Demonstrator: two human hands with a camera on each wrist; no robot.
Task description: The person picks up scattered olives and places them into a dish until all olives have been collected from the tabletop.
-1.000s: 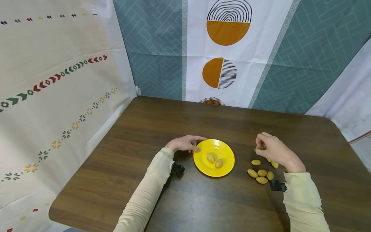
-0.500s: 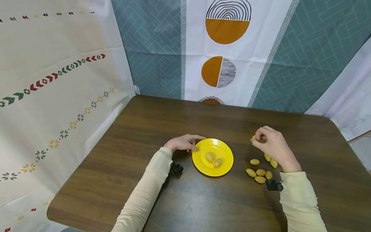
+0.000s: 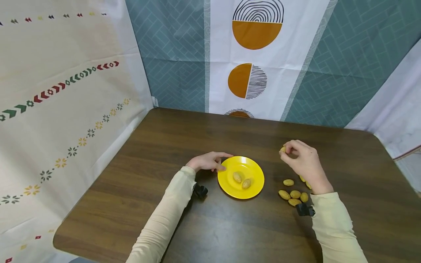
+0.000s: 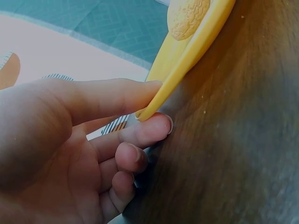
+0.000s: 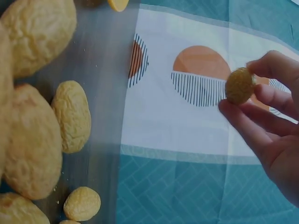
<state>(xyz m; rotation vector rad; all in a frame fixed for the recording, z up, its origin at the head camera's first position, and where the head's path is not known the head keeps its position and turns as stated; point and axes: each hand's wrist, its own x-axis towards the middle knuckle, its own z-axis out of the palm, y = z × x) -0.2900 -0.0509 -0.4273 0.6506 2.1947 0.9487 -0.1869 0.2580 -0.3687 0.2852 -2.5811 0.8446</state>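
Observation:
My left hand (image 3: 207, 162) pinches the left rim of a round yellow plate (image 3: 230, 187); in the left wrist view the thumb lies over the rim and a fingertip is under it. Two wrinkled yellow ovals (image 3: 237, 177), nut-like in shape, lie on the plate near its middle. Raised above the table to the right of the plate, my right hand (image 3: 306, 160) holds another wrinkled yellow oval (image 5: 239, 86) between thumb and fingertips. Several more loose ovals (image 3: 295, 194) are on the table below and in front of that hand, some partly hidden by the wrist.
A dark brown wooden table (image 3: 177, 135) carries everything. Patterned cloth (image 3: 177, 54) hangs behind its far edge, and a pale cloth (image 3: 65, 91) hangs along the left side. Each wrist wears a small black camera mount (image 3: 305, 210).
My right hand has risen from the group of ovals with one in its fingertips and moved left, toward the plate. My left hand stays on the plate's rim.

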